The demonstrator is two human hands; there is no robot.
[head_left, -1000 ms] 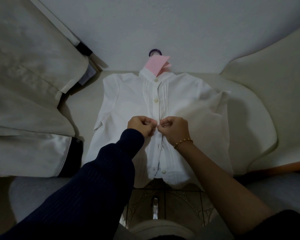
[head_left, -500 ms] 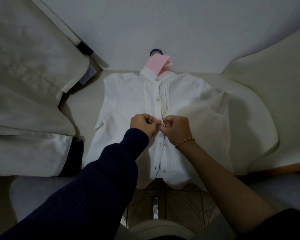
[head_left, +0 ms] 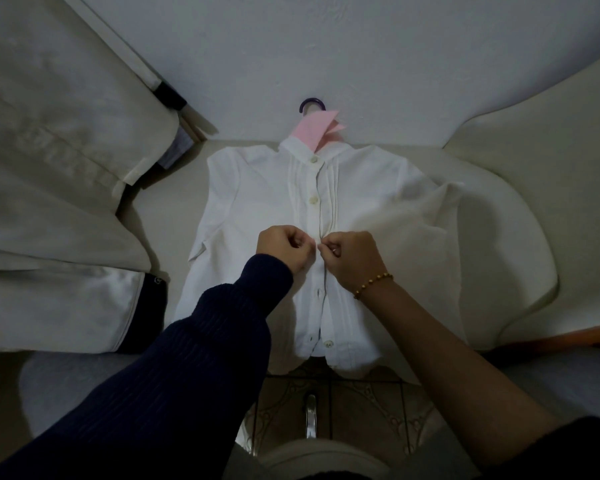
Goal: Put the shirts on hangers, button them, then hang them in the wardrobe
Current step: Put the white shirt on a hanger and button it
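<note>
A white shirt (head_left: 253, 195) lies flat on a pale surface, collar away from me, with a dark hanger hook (head_left: 311, 102) and a pink tag (head_left: 315, 130) sticking out above the collar. Its top two buttons are fastened. My left hand (head_left: 284, 249), in a dark blue sleeve, pinches the left edge of the placket at mid-chest. My right hand (head_left: 352, 259), with a bead bracelet on the wrist, pinches the right edge just beside it. The two hands meet at the third button, which their fingers hide. Lower buttons show below my wrists.
Folded cream fabric (head_left: 49, 188) is piled at the left, over something dark. A cream cushion-like mass (head_left: 541, 188) rises at the right. A grey wall (head_left: 326, 46) stands behind. A patterned tile floor (head_left: 361, 403) shows below the shirt hem.
Both hands have shifted slightly up the placket and stay pinched together at the same button. The shirt has barely moved.
</note>
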